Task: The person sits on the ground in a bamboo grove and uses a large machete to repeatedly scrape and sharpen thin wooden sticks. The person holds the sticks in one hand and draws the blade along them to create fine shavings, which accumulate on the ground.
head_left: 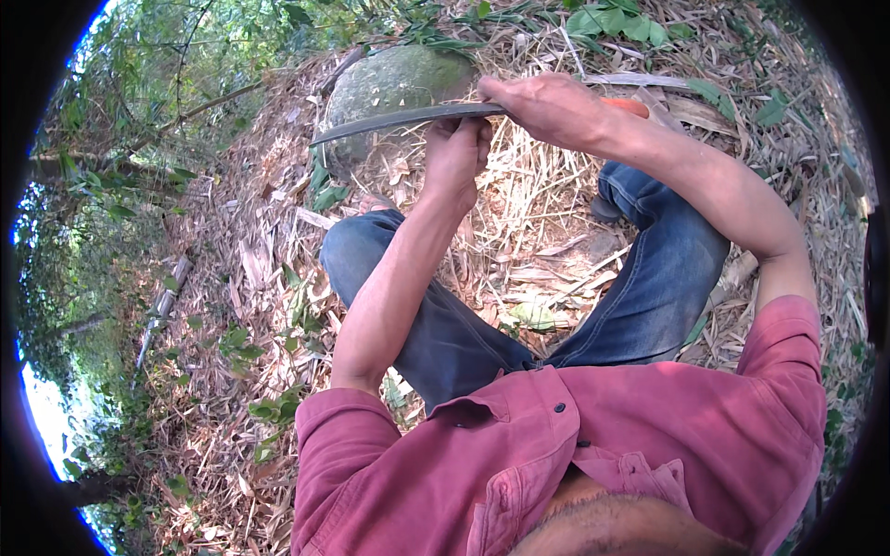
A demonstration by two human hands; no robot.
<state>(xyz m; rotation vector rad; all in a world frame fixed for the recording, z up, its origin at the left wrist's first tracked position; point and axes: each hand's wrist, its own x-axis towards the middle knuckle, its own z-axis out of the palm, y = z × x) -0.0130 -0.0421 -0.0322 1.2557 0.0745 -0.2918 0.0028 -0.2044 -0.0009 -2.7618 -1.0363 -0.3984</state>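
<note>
My right hand (552,109) is closed around the handle of a long, slightly curved knife, its thumb by the base of the blade. The handle's orange end (627,107) sticks out behind the hand. The dark blade (399,119) points left, crossing in front of a big mossy stone (399,82). My left hand (454,156) is just below the blade, fingers curled and pressed together close to its lower edge. Whatever those fingers pinch is hidden or too thin to make out.
Pale thin strips (533,208) lie heaped on the ground between my bent legs in blue jeans (672,259). Dry leaves and bamboo litter (250,269) cover the slope. Low green plants (616,23) grow at the far side, and shrubs (83,250) at the left.
</note>
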